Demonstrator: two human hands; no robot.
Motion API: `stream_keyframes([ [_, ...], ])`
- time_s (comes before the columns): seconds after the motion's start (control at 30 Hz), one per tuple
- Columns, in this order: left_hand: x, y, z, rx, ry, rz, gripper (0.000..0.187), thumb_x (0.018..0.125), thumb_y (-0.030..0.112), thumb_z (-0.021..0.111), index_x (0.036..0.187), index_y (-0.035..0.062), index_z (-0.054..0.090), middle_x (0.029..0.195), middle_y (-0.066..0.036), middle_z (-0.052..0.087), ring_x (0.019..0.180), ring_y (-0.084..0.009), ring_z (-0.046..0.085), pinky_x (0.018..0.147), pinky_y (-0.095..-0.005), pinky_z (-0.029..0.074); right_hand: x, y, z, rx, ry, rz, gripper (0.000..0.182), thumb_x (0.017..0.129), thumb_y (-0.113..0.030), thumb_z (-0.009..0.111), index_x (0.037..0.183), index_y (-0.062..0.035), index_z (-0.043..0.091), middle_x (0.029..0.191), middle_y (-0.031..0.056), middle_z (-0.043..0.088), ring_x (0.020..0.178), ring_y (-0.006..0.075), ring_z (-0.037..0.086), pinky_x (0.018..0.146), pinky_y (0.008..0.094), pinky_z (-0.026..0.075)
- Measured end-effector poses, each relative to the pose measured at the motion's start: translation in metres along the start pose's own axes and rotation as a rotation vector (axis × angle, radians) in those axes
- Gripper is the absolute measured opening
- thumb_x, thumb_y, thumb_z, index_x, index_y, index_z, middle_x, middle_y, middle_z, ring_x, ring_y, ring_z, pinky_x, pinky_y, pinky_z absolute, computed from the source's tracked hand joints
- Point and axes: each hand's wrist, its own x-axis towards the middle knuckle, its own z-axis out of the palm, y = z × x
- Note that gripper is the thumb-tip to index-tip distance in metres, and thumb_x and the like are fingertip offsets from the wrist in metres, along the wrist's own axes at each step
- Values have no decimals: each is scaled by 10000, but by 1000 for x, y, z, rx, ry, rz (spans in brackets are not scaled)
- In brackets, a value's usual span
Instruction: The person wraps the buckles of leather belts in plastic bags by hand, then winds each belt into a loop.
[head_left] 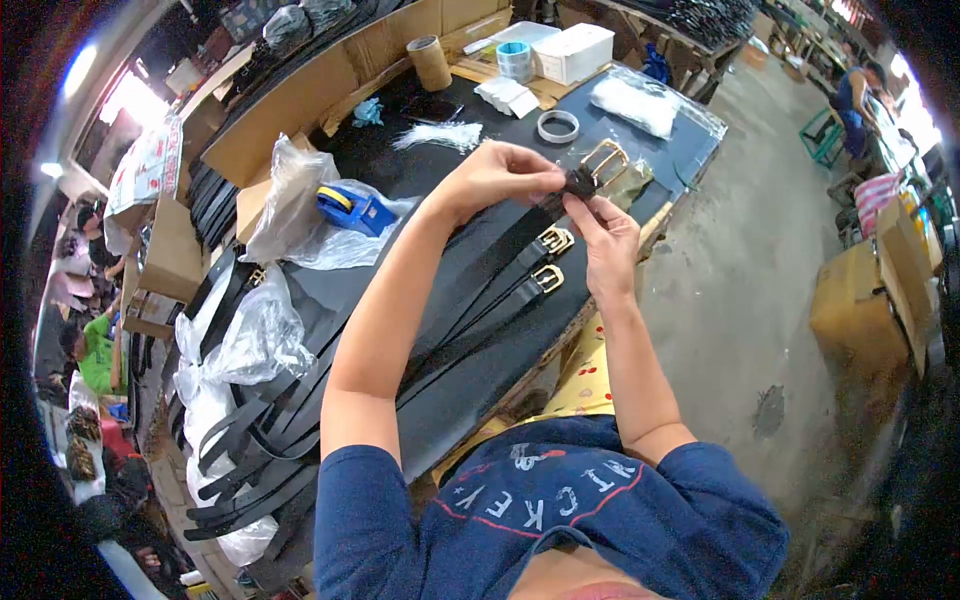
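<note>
My left hand (502,180) and my right hand (603,238) are close together above the far part of the dark table (520,340). Both have their fingers closed on a black belt near its gold buckle (606,165), which points up and away. The belt's strap runs down to the left. Just below my hands lie more black belts, with one gold buckle (556,240) and another (547,279) on the table. A clear tape roll (558,126) lies beyond my fingers.
A blue tape dispenser (356,210) rests on plastic wrap at the left. At the back stand a cardboard tube (430,64), a white box (574,53) and a plastic bag (636,106). Cardboard boxes (870,300) are on the right. People are visible on both sides.
</note>
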Motion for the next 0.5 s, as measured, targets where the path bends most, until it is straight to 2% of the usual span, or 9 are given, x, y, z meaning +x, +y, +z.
stream_keyframes([
  [0.1,-9,-8,-1,-44,33,-11,306,780,221,728,991,9,662,767,7,630,661,-47,538,600,-190,421,-1,2,0,4,-7,32,108,817,-61,666,906,-3,683,769,-36,624,645,14,499,575,158,365],
  [0.3,-16,-12,3,-121,70,-38,289,802,232,705,994,21,665,793,15,634,667,-39,527,596,-179,406,-3,2,-3,-45,-42,-15,116,824,-98,672,885,0,674,719,-41,598,626,17,484,572,163,367],
  [0.5,-15,-25,9,-217,115,-24,260,838,250,666,973,28,668,826,23,628,698,-24,518,601,-174,395,-7,3,-5,-39,-93,-31,125,856,-72,625,951,1,658,782,-31,613,662,23,504,588,173,392],
])
